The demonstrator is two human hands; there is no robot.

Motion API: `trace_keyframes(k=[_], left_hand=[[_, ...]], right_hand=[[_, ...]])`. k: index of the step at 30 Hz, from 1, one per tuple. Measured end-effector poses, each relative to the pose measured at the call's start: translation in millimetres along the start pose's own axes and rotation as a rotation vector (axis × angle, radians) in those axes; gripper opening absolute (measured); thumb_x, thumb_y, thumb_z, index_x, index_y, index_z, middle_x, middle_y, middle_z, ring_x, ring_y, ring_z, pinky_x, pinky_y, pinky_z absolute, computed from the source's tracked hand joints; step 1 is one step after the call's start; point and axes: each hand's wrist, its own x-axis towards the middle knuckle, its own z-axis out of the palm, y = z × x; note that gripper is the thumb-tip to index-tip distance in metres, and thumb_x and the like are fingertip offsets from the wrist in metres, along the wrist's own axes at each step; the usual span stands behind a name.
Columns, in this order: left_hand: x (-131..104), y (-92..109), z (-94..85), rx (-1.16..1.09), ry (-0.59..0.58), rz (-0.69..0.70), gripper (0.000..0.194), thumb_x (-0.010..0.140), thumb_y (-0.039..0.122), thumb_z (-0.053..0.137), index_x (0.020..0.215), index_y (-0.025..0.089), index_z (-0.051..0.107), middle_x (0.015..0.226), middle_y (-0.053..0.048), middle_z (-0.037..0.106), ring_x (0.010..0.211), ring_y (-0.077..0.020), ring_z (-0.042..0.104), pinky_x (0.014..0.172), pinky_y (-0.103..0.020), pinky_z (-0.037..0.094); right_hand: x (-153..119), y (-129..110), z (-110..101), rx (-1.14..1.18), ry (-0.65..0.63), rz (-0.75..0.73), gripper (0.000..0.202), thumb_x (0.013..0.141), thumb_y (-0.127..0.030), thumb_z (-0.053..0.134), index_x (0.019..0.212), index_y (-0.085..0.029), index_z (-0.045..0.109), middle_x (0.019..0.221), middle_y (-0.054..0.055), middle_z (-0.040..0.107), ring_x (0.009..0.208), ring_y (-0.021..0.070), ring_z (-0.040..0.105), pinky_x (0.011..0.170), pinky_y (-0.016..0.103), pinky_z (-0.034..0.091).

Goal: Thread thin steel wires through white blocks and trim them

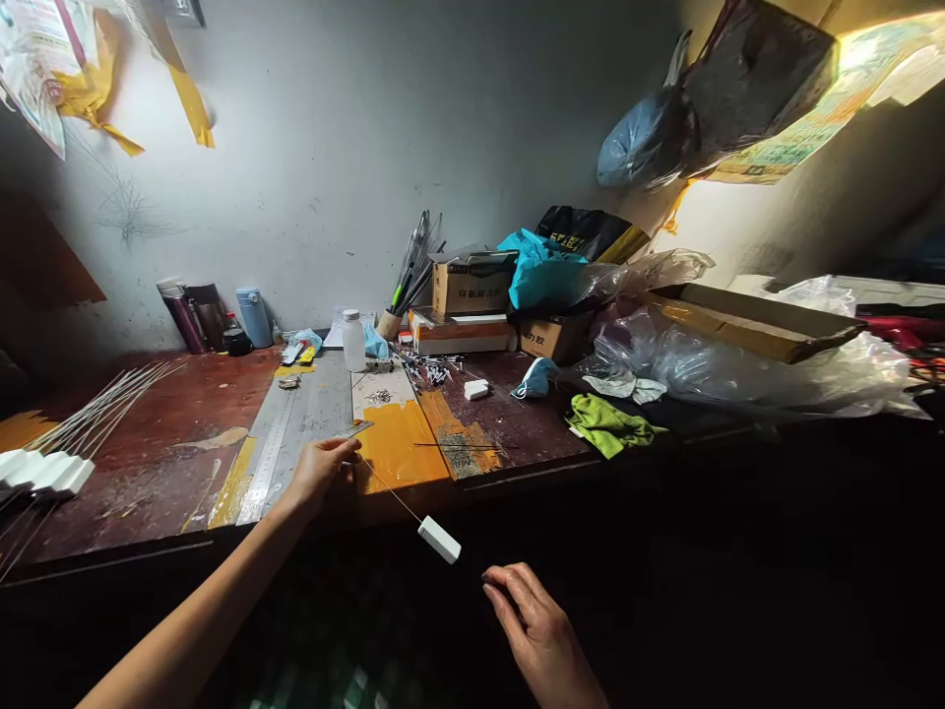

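My left hand point(325, 471) is over the front edge of the table, thumb and fingers pinched on a thin rod point(391, 491). A white rectangular block point(439, 541) sits at the rod's lower right end, hanging in the air past the table edge. A small thin flat piece point(360, 428) shows beside the left fingertips; whether they touch it I cannot tell. Lower right of the block, my right hand point(537, 625) is apart from it, fingers bent and a gap between thumb and forefinger. Nothing shows in that hand.
At the left lie several thin rods point(122, 399) with white blocks point(48, 473) on their ends. A ruler point(264, 458) is fixed along the table. Farther back stand a white bottle point(353, 342), flasks point(254, 317) and cardboard boxes point(472, 284). A green cloth point(611, 423) lies near the right edge.
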Motion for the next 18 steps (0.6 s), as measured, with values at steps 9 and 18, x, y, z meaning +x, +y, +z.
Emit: trace_keyframes(k=[9, 18], left_hand=[[-3, 8, 4.6, 0.087, 0.002, 0.002, 0.028, 0.061, 0.036, 0.075, 0.067, 0.009, 0.069, 0.035, 0.004, 0.053, 0.027, -0.0053, 0.038, 0.032, -0.017, 0.022], [-8, 20, 4.5, -0.071, -0.004, 0.089, 0.032, 0.057, 0.037, 0.080, 0.071, 0.010, 0.072, 0.059, -0.003, 0.068, 0.039, -0.0078, 0.053, 0.036, -0.018, 0.036]], right_hand=[[-4, -3, 7, 0.102, -0.138, 0.161, 0.021, 0.097, -0.033, 0.039, 0.093, -0.026, 0.058, 0.081, 0.000, 0.056, 0.059, 0.0119, 0.054, 0.055, 0.022, 0.049], [-4, -13, 7, 0.293, -0.251, 0.374, 0.024, 0.092, -0.040, 0.044, 0.089, -0.021, 0.058, 0.070, -0.002, 0.052, 0.056, 0.0105, 0.050, 0.050, 0.020, 0.042]])
